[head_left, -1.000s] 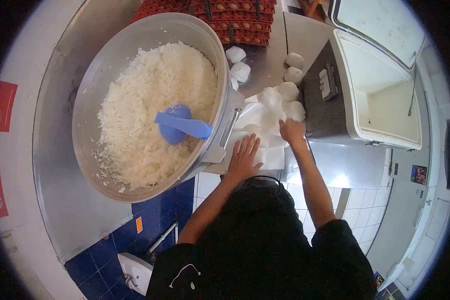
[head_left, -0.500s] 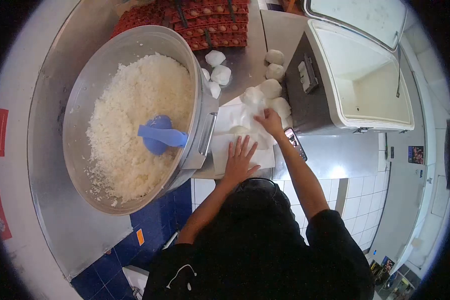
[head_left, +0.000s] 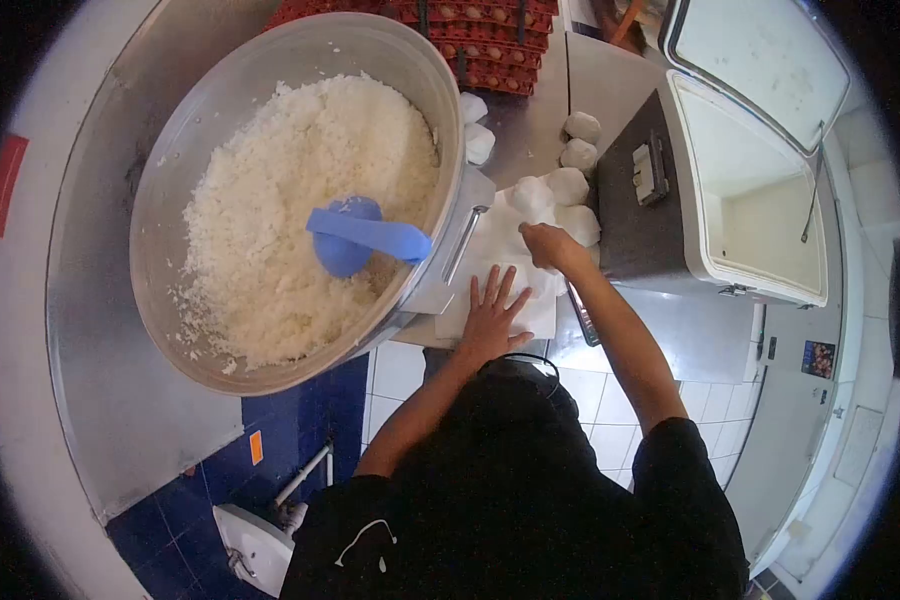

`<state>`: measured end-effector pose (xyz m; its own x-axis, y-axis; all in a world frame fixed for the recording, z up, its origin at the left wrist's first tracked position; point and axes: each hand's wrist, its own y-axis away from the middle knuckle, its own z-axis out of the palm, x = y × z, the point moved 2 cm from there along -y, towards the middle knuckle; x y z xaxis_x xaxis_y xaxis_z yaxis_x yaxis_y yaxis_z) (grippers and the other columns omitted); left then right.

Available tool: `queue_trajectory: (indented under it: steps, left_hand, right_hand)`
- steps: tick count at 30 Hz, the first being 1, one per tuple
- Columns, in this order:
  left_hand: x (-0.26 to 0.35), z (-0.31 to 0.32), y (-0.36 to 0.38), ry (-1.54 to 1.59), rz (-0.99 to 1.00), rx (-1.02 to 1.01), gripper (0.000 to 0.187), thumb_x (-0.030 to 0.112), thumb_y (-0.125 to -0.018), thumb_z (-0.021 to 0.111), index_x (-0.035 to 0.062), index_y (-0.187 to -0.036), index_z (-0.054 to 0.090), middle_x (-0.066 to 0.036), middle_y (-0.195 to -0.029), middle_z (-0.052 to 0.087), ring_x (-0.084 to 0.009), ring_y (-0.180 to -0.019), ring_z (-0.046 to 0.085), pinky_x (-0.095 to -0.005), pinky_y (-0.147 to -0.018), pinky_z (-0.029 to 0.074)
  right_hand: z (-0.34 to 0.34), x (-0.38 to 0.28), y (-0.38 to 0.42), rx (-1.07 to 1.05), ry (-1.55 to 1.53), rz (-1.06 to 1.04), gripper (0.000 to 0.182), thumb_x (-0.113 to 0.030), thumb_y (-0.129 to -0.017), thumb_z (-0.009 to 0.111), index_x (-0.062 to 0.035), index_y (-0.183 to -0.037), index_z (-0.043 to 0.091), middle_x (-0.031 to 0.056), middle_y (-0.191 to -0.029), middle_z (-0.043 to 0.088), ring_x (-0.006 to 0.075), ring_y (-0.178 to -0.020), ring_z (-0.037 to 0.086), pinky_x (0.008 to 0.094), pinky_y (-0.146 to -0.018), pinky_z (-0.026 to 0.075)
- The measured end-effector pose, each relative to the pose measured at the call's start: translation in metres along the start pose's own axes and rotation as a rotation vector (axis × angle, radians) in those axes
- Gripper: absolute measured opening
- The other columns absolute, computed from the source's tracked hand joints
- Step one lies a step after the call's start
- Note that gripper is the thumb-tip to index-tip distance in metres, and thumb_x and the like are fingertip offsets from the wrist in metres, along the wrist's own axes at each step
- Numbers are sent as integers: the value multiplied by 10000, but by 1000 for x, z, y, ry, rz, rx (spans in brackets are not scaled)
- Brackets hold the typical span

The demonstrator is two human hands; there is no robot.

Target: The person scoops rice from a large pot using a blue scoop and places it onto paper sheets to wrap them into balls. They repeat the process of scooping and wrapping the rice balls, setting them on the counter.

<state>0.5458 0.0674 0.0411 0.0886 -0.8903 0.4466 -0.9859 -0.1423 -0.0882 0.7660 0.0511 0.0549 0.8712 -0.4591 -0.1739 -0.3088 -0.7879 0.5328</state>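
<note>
Your left grip (head_left: 490, 325) is spread flat, its fingers apart, pressing on the white paper (head_left: 454, 318) at the near edge of the surface (head_left: 530, 110). Your right grip (head_left: 552, 247) has its fingers curled over the same paper; you can't tell from here whether they are clamped on its edge. Just beyond your right grip, rounded white bundles (head_left: 532, 198) sit close together, and more lie farther back. The dark phone (head_left: 583, 318) is beside your right forearm.

To your left, the big metal pot (head_left: 166, 330) holds white rice (head_left: 270, 190), with the blue scoop (head_left: 370, 237) resting in it. To your right stands the open cooler (head_left: 625, 235), dark outside and white inside. Red trays of eggs (head_left: 485, 50) are stacked at the back. The orange label (head_left: 257, 447) on the blue tiles (head_left: 300, 410) and the red sheets (head_left: 4, 186) on the left wall are too small or blurred to read.
</note>
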Motion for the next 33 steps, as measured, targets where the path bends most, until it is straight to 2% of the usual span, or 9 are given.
queue_trajectory:
  steps: [3,7,11,13,15,22,26,29,33]
  left_hand:
    - [1,-3,1,17,-18,42,965,574,-797,686,89,-1536,302,-218,-1621,153,-432,-1499,111,-670,-1164,72]
    - [-7,-2,9,-11,-106,84,1064,578,-802,685,-58,-1518,222,-225,-1607,191,-387,-1501,162,-618,-1190,80]
    - [-9,1,9,6,-145,83,1024,565,-804,681,-48,-1509,263,-221,-1590,240,-367,-1501,168,-608,-1191,100]
    - [-9,4,9,90,-216,-121,948,562,-816,674,-58,-1456,350,-238,-1529,332,-384,-1462,240,-604,-1175,154]
    - [-16,5,13,70,-152,-60,863,512,-838,669,-55,-1426,392,-225,-1499,371,-377,-1436,284,-583,-1167,193]
    - [-27,-33,25,21,137,202,603,184,-868,659,-24,-1398,462,-150,-1452,466,-324,-1355,434,-479,-1144,323]
    - [-34,-29,7,-174,50,161,619,164,-842,683,-28,-1391,472,-172,-1436,477,-348,-1322,458,-487,-1127,351]
    - [-61,-9,20,5,-78,137,634,157,-823,694,-38,-1384,474,-209,-1457,443,-371,-1328,442,-476,-1120,360]
    - [-78,-11,17,126,-138,61,533,108,-793,698,-61,-1273,538,-247,-1475,400,-415,-1347,412,-464,-1126,355]
  right_hand:
    - [-3,-23,-4,388,98,-211,338,-112,-887,555,-37,-1217,573,209,-986,700,406,-943,681,505,-805,555]
    - [-8,-46,14,125,-136,-115,380,-150,-905,566,-12,-1259,563,232,-1097,679,383,-1004,667,482,-864,540]
    - [52,-59,49,569,-138,-344,449,-101,-935,528,-21,-1375,498,197,-1354,581,334,-1241,573,410,-1036,477]
    - [72,-65,61,595,-128,-326,489,-82,-936,518,-11,-1416,458,206,-1402,540,327,-1324,509,396,-1104,424]
    - [81,-68,69,686,-214,-315,564,-90,-918,517,-21,-1466,402,246,-1474,445,343,-1385,431,402,-1160,351]
    - [81,-76,86,606,-185,-306,699,-163,-900,544,45,-1510,273,236,-1563,310,371,-1471,271,457,-1218,208]
    - [85,-76,89,595,-135,-284,716,-178,-910,568,42,-1518,259,244,-1571,287,381,-1478,252,456,-1219,193]
    - [100,-67,98,603,-296,-209,728,-189,-893,619,73,-1489,293,252,-1548,312,389,-1451,293,465,-1206,220]
    - [117,-41,91,664,-396,-120,528,-173,-832,709,21,-1298,556,214,-1516,361,365,-1372,388,475,-1135,316]
